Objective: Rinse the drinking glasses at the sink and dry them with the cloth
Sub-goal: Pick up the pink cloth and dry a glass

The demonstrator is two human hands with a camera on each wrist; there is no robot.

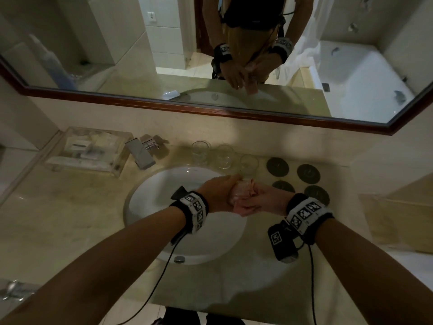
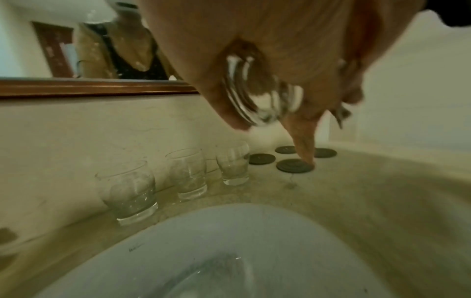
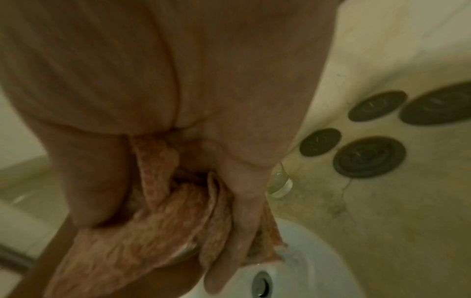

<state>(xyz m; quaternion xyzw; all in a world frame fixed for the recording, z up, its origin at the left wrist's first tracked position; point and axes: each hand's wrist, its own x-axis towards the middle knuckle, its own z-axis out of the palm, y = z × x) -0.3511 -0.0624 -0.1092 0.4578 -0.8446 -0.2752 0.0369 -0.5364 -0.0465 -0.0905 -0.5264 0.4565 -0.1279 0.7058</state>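
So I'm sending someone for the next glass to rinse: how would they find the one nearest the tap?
Start at the white sink. Behind its rim three glasses stand in a row. Take the left-hand glass, closest to the tap and farthest from the dark coasters.

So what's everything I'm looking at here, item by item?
Held glass: one, clear, in the left hand above the sink.
Cloth: one, pinkish, bunched around that glass.
Standing glasses: three, clear, upright in a row behind the sink.
Coasters: four, dark, round, right of the glasses.
Sink: one, white, set in the beige counter.
Tap: one, chrome, behind the sink.
Tray: one, clear, far left.
Mirror: one, wood-framed, above.
Left hand: grips the glass.
Right hand: holds the cloth.
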